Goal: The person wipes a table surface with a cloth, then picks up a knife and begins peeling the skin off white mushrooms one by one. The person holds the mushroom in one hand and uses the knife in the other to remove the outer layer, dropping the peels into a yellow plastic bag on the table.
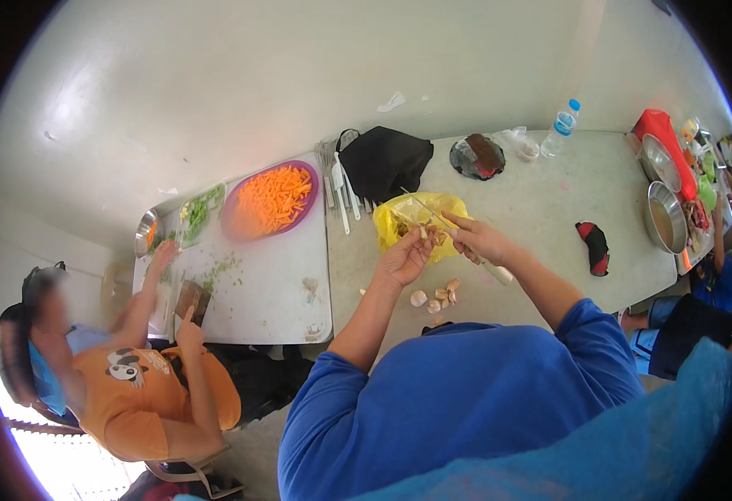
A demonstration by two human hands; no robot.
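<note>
My left hand [407,255] pinches a small garlic clove [424,232] over an open yellow plastic bag [388,216]. My right hand [482,241] holds a kitchen knife with a pale handle [496,271]; its thin blade [425,207] points up and left across the bag, close to the fingers of my left hand. Papery garlic skins lie inside the bag. Nearer to me on the table, below the bag, rest a garlic bulb [419,299] and several loose cloves [441,294].
Beyond the bag lies a black cloth bag [383,163] beside white-handled utensils [342,197]. Cut carrots fill a purple tray [313,199] at left, where a co-worker holds a cleaver [192,302]. A water bottle [561,129] and metal bowls [665,218] stand at right.
</note>
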